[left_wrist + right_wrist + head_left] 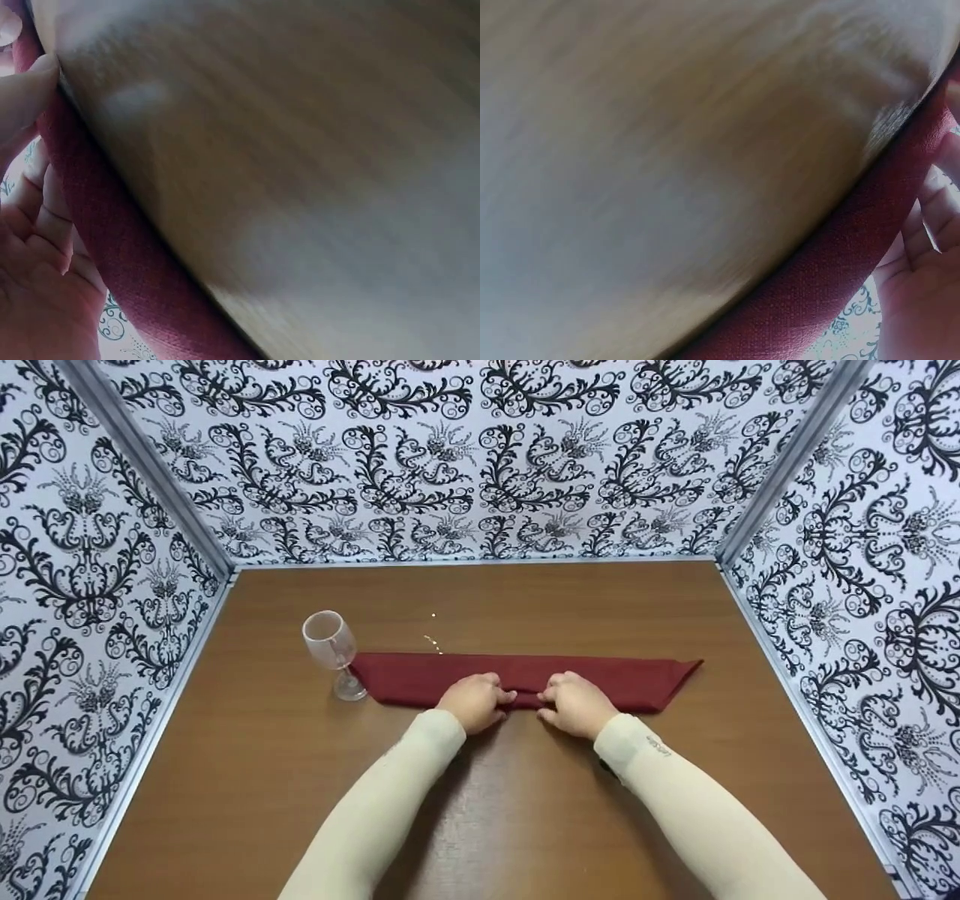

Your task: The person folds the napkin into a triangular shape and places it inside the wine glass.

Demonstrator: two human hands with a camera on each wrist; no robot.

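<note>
A dark red cloth napkin (622,679), folded into a long flat band, lies across the table with its right end coming to a point. At the middle of its near edge, my left hand (474,703) pinches the cloth between thumb and fingers. Just to the right, my right hand (576,705) pinches the same edge, a short gap apart from the left. In the left wrist view the thumb (30,90) presses on the napkin's rolled edge (127,240). The right wrist view shows the napkin (832,255) running up to the right fingers, whose tips are partly cut off.
A clear stemmed wine glass (330,643) stands upright by the napkin's left end, its foot close to the cloth. Small bright specks (433,642) show on the wooden table (480,600) behind the napkin. Patterned black-and-white walls (450,457) enclose the table at the back and both sides.
</note>
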